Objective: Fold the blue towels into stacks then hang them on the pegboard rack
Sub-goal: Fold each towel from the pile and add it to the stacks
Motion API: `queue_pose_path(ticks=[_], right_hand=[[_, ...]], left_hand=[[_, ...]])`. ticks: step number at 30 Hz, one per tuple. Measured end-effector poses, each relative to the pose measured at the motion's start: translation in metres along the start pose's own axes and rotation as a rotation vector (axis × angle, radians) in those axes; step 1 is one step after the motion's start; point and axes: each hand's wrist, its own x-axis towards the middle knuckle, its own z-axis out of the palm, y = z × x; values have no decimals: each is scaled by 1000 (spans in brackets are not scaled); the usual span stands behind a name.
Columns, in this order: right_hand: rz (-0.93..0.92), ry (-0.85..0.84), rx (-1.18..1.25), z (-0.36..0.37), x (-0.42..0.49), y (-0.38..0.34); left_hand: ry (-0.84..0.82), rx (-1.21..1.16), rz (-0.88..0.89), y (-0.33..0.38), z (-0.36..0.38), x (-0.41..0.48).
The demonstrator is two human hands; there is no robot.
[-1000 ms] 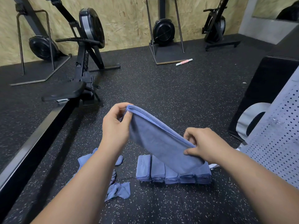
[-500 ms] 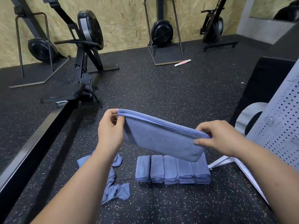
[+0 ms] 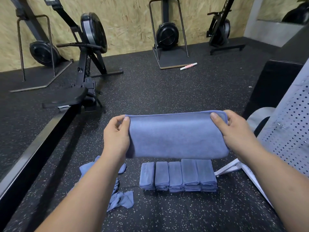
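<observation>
blue folded towel, 1 of them, held flat and level in the air betw. our 2 hands, above the floor. left hand pinches its top left corner, thumb vs curled fingers. right hand pinches the top right corner, thumb on the front, fingers behind. below it, 5 folded towel stacks sit side by side in 1 row, touching. left of the row, a loose towel heap; count unclear. 1 grey pegboard rack stands at r. 4 black fan machines line the wood wall.
</observation>
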Motion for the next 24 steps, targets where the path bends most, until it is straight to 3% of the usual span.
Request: queue_pose_path(ticks=[4,8,18,24], right_hand=[[105,36,-70,5,3,8],[325,-40,61,2,7,17],[95,30,123,1,3,6],[126,-26,94,-3,5,9]], left_hand=[[-36,18,-207,-12,0,5],[-106,-29,-413,-21,2,7],[-61,-68,-138,-12,-1,6],[-267,-69,-174,-10,-3,5]])
